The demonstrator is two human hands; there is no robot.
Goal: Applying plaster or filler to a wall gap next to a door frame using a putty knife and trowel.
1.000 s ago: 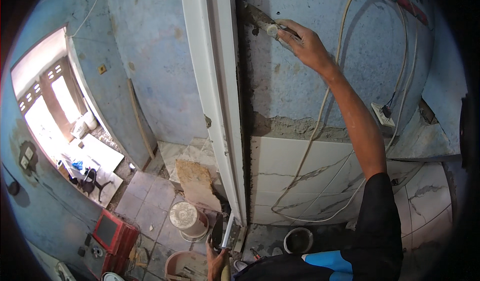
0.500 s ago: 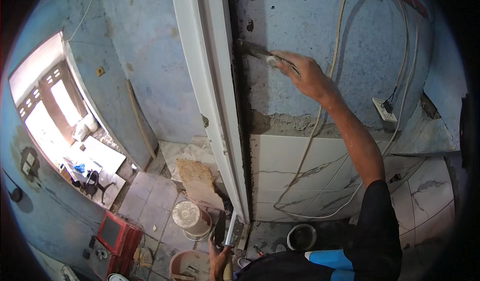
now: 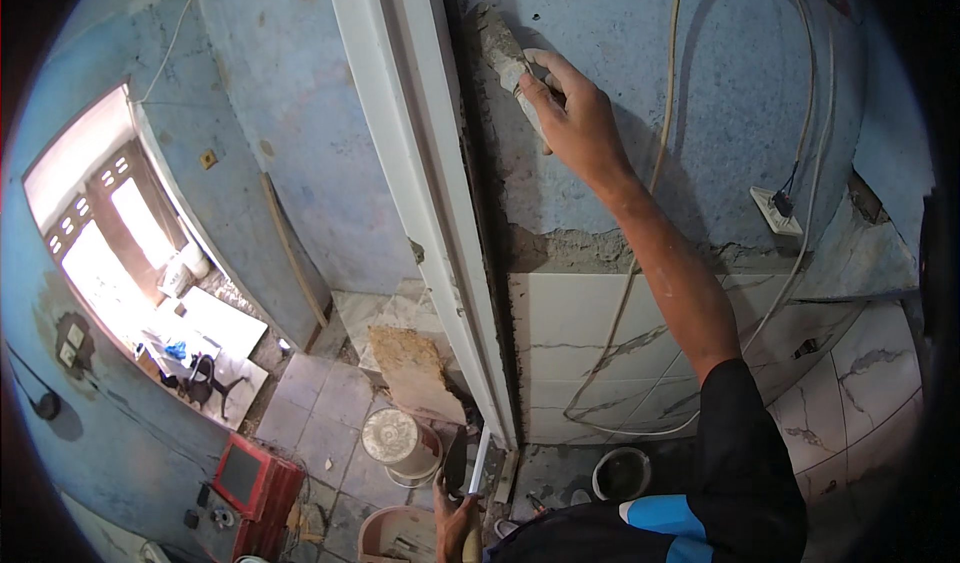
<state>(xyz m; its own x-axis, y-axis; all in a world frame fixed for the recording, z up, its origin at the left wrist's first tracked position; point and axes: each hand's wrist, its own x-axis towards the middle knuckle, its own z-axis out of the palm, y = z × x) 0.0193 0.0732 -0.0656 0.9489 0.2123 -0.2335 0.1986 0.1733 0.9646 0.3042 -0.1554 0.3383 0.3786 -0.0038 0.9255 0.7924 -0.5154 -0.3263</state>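
My right hand [image 3: 572, 108] is raised against the blue wall, closed round a small trowel [image 3: 497, 45]. Its blade is crusted with grey mortar and tilts up to the left, at the rough dark edge beside the white frame post [image 3: 400, 163]. Low down, left of the post's foot, my left hand [image 3: 455, 516] is closed round a tool with a wooden handle [image 3: 471, 543]. A dark flat blade [image 3: 455, 460] rises beside that hand, partly hidden by the fingers; its exact kind is unclear.
Loose cables [image 3: 668, 83] hang across the wall to the right. Below stand a white bucket [image 3: 400, 441], a pink basin [image 3: 378, 535], a dark-filled pail [image 3: 621, 474] and a red machine [image 3: 268, 493]. A stained board [image 3: 410, 368] leans near the post.
The trowel's blade has swung upward from nearly level to a steep tilt, and my right hand has moved slightly up and left. My left hand keeps its hold. The whole view has shifted a little.
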